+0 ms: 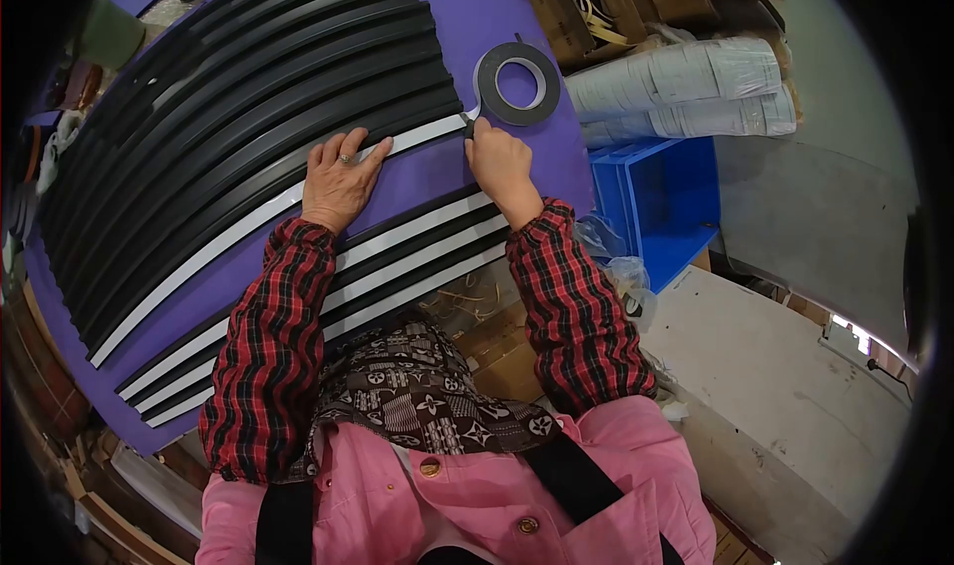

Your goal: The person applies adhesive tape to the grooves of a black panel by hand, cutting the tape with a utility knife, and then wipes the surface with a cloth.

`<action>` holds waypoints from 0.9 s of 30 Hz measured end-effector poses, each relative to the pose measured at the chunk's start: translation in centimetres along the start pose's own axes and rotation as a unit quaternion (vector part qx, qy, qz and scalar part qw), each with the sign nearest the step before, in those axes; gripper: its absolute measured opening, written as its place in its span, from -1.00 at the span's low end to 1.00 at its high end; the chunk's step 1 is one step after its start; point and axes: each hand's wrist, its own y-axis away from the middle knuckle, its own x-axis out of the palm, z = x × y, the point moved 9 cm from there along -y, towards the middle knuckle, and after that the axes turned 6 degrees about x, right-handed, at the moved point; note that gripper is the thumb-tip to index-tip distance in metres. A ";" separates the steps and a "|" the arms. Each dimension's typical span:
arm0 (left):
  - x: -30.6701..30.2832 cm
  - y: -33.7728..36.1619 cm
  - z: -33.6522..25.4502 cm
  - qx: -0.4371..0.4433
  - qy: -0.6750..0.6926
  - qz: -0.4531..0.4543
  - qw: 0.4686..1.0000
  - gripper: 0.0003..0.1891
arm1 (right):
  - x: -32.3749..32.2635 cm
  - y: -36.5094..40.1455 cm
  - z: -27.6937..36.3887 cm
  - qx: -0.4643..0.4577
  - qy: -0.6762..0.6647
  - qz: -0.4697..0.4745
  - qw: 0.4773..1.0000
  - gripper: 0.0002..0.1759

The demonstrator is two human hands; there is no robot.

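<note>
My left hand, with a ring on one finger, lies with its fingers spread on a black strip with white tape. At the strip's right end, my right hand is closed around a small dark tool, mostly hidden in the fist. Just beyond it a roll of tape lies flat, its loose end reaching the strip's end. Many black strips lie side by side past my hands. Nearer my body are several strips with white tape.
Everything lies on a purple table. To the right are a blue crate, wrapped white rolls and a pale board. Cardboard boxes stand at the back right. A green container is at the far left.
</note>
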 end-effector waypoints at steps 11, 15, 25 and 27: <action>-1.4 0.1 -0.3 0.020 0.004 -0.066 0.998 -0.62 | -5.8 -13.3 4.1 -0.027 -0.151 -0.153 0.976 -0.49; -1.3 0.1 0.1 0.024 0.005 -0.055 0.998 -0.62 | -4.1 -13.7 3.4 -0.070 -0.186 -0.204 0.959 -0.36; -0.1 0.3 -0.4 0.025 -0.009 -0.019 0.999 -0.58 | -3.0 -4.8 -5.0 0.185 -0.287 -0.183 0.922 -0.49; 0.1 0.2 -0.1 0.022 -0.005 -0.027 0.999 -0.59 | -9.4 -4.4 -8.9 0.126 -0.569 -0.374 0.721 -0.64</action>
